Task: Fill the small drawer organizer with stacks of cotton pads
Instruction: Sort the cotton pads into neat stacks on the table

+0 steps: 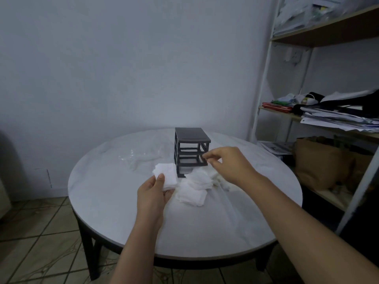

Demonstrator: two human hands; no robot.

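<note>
A small dark drawer organizer (191, 148) stands on the far half of the round white table (123, 212), its upper slots showing as bare frames. My left hand (152, 194) holds a stack of white cotton pads (167, 175) with the thumb on top, just left of the organizer's base. My right hand (227, 163) hovers at the organizer's right front corner, thumb and fingers curled together; whether they touch it is unclear. Loose cotton pads (194, 188) lie in a heap in front of the organizer.
A crumpled clear plastic bag (141, 156) lies left of the organizer. Metal shelving (264, 78) with papers, clothes and a brown paper bag (320, 165) stands close to the table's right side. Tiled floor shows on the left.
</note>
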